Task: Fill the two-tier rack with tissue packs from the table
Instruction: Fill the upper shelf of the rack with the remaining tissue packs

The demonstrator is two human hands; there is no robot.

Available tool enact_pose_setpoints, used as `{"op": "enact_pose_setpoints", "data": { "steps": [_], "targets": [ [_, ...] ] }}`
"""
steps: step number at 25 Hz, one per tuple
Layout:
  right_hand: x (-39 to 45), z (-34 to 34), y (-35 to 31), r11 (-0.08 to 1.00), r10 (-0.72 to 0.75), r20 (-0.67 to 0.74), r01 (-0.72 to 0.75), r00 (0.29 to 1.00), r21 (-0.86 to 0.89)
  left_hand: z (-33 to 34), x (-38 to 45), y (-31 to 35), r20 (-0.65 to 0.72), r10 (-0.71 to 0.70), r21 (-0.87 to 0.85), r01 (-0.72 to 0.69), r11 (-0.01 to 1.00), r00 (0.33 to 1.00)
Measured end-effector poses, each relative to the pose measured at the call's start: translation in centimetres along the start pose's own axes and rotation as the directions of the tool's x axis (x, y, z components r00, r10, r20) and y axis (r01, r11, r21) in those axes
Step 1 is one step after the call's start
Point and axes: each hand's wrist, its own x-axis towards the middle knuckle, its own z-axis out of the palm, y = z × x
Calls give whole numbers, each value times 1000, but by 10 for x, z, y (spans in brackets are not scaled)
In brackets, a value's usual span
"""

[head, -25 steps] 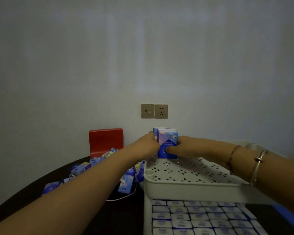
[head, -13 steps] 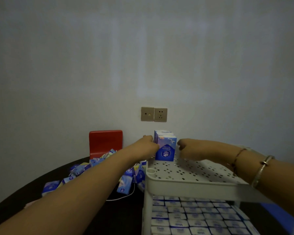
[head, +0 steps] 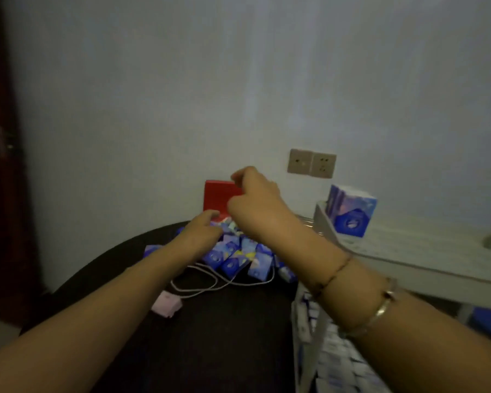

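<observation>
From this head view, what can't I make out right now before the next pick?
- Left hand: fingertips buried in the pile of tissue packs; any grip is hidden.
- Right hand: seen from behind, so its palm is hidden.
- Lower tier: blurred, mostly covered by the right forearm and cut by the bottom edge.
- Top tier: motion-blurred, right end out of frame.

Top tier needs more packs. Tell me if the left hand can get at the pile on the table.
Probably yes. The left hand already hovers at the near edge of the pile of tissue packs, nothing between them. The right hand is raised above and behind, not blocking.
</observation>
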Motion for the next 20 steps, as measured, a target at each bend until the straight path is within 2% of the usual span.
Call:
{"op": "enact_pose_setpoints", "data": {
  "steps": [3,6,9,14,18,20],
  "targets": [
    [13,90,29,975,216,158,-222,963,19,-21,-8,-58,-58,-102,60,106,993,993],
    [23,149,90,898,439,169,-439,883,-40,-26,-2,-99,-58,-191,96,196,976,980],
    [35,176,145,814,581,35,-581,813,-8,-14,21,-120,-42,-194,103,198,975,980],
    [67,212,202,664,745,-147,-703,650,256,34,85,-136,-33,-146,95,149,984,989],
    [74,218,222,666,728,-399,-714,558,215,73,127,-149,10,-72,145,70,987,997],
    [75,222,228,678,708,-445,-703,548,215,88,140,-156,0,-60,213,59,975,998]
  ]
}}
